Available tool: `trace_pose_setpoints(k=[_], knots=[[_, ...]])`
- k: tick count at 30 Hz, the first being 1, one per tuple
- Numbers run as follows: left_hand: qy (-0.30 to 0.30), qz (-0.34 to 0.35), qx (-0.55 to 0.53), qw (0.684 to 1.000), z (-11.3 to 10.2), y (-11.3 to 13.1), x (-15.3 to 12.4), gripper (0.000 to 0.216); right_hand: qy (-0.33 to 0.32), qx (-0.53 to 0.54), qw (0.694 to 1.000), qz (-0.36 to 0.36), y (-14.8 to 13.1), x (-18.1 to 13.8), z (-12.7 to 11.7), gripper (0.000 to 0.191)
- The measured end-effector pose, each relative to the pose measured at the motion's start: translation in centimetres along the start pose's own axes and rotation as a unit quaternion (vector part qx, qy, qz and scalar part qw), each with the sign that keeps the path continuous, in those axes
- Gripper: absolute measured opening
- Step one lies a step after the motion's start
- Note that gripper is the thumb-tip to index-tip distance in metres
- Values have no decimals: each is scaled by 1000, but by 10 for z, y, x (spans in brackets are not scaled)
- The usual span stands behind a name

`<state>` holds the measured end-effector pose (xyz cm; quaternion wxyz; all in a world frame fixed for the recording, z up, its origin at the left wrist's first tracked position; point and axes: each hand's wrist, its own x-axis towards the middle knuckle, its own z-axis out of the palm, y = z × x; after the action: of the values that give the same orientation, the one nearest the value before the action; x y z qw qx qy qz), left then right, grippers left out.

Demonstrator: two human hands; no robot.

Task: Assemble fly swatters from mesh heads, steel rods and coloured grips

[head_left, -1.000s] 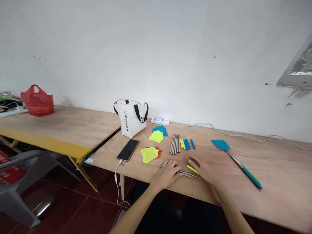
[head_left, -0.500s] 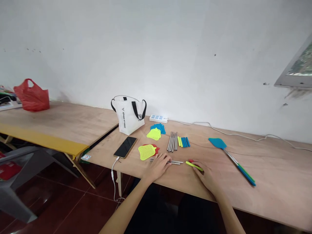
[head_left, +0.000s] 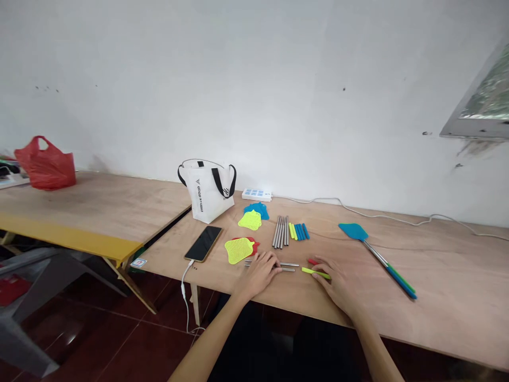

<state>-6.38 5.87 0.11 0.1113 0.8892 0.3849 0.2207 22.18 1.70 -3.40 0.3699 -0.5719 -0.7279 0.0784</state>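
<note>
Yellow sleeve (head_left: 314, 272) now clear of metal rods (head_left: 288, 266). Left hand (head_left: 260, 271) flat on rods, right hand (head_left: 341, 281) on sleeve; both grips released.

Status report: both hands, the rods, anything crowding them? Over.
Left hand flat on the metal rods. Right hand touching the yellow-green stick, red stick just beyond. Yellow mesh head close beside left hand.

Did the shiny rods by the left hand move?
Yes. The shiny rods slid left, toward the phone, opening a gap from the yellow-green stick.
</note>
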Motion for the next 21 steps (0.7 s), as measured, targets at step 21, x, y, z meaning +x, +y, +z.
trace_pose_setpoints(k=[21], knots=[[-11, 16, -136, 991, 5, 3, 0, 7, -35, -55, 994, -84, -52, 0, 24, 21]])
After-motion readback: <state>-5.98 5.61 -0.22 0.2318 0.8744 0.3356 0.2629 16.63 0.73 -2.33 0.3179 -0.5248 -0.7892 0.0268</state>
